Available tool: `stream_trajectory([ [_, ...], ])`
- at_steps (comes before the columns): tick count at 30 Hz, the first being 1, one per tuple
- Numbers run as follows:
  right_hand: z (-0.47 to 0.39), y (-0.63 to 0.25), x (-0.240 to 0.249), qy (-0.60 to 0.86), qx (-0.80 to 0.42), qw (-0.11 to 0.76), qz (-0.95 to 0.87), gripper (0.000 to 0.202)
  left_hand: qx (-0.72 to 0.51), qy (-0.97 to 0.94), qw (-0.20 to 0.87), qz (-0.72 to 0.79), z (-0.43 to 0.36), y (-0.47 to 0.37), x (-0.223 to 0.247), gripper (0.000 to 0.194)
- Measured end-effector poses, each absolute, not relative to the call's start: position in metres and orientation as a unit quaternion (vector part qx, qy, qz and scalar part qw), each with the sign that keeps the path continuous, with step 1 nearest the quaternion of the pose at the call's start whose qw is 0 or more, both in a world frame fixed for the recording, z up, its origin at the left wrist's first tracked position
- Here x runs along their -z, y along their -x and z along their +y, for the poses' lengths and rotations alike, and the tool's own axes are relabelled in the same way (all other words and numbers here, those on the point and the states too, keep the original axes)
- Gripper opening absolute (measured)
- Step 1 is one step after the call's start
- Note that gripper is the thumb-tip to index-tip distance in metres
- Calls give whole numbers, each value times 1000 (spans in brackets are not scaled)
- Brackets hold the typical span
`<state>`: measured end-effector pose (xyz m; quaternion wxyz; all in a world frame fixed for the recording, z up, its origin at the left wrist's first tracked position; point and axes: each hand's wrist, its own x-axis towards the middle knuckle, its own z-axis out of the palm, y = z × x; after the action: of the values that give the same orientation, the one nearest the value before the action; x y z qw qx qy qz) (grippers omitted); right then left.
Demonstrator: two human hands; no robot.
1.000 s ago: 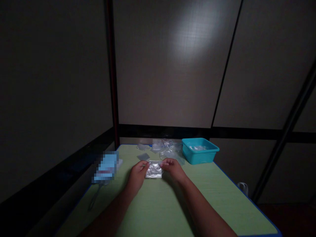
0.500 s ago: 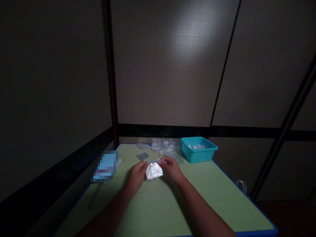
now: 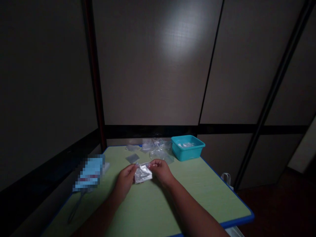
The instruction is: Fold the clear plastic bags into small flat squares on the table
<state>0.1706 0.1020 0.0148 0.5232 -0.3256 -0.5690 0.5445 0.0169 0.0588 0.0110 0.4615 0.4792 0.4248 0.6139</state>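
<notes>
A small shiny plastic bag (image 3: 143, 174) is stretched between my two hands above the table. My left hand (image 3: 125, 179) is closed, pinching its left upper corner between thumb and fingers. At the right upper corner, my right hand (image 3: 162, 171) grips the bag in the same way. The bag looks crinkled and reflects the light; what is inside it, if anything, I cannot make out. Just beyond my left hand lies a flat, greyish plastic bag (image 3: 132, 158). A heap of clear plastic bags (image 3: 161, 153) lies past my right hand.
The green table (image 3: 197, 194) has a blue edge. A turquoise basin (image 3: 189, 152) with clear plastic in it stands at the back right. A blurred blue item (image 3: 90, 172) with a strap lies at the left edge. Dark panelled walls (image 3: 153, 82) rise behind and on the left.
The view has turned slightly to the right, so the table and basin appear further left. Both hands keep their hold on the bag, which is tilted and creased a little differently.
</notes>
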Motion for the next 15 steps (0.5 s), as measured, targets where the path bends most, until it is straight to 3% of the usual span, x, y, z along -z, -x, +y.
stream_trajectory([
  [5,104,-186,-33,357,-481,538,-593,24,-586,-509,428,463,59,-16,-9,45],
  [11,136,-258,-85,378,-365,595,-608,30,-587,-572,347,455,56,-18,0,37],
  [15,173,-323,-122,477,-279,570,-608,37,-536,-644,312,449,56,-24,9,32],
])
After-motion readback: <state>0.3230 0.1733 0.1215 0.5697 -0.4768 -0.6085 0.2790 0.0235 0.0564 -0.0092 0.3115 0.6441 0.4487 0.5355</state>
